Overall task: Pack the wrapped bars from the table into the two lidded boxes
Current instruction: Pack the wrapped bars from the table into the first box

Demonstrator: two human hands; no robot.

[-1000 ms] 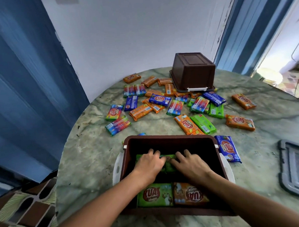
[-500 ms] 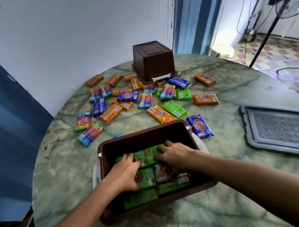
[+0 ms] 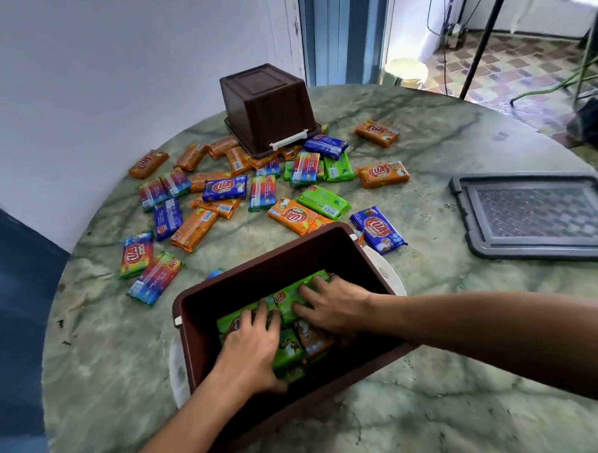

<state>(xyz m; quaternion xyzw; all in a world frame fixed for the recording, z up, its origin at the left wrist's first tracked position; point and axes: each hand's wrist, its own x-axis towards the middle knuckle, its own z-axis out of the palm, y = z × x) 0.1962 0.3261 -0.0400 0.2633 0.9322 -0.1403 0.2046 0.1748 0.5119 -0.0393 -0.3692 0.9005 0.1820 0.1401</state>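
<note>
two bare hands down inside open dark-brown rectangular plastic box [image 3: 206, 336] at near edge of round green marbled stone table [image 3: 435, 408], seen from head camera. left hand [image 3: 251, 345] laid palm-down on green-wrapped bars [image 3: 289, 358] packed in box bottom, fingers spread and nearly straight, pressing, gripping nothing. right hand [image 3: 332, 305] likewise flat on far row of green-wrapped bars [image 3: 283, 297], fingers extended and slightly fanned, nothing pinched. brown-wrapped bar [image 3: 312, 338] wedged among green ones just below right hand. white handles on box at both short ends.

many loose wrapped bars scattered on table beyond box: orange, blue, green and rainbow-striped. blue wrapped bar [image 3: 378, 230] just beside box's far right corner. orange wrapped bar [image 3: 292, 215] and green wrapped bar [image 3: 323, 202] near far rim. two rainbow-striped bars [image 3: 136, 254] to left, well apart from box. second dark-brown plastic box [image 3: 268, 107] upside down at far side of table, rim resting on some orange bars, white handle facing camera. grey plastic lid with textured centre [image 3: 537, 216] flat on table at right, apart from both boxes.

white wall behind, blue door frame, tiled floor and fan stand at upper right. slight blur over hands.
</note>
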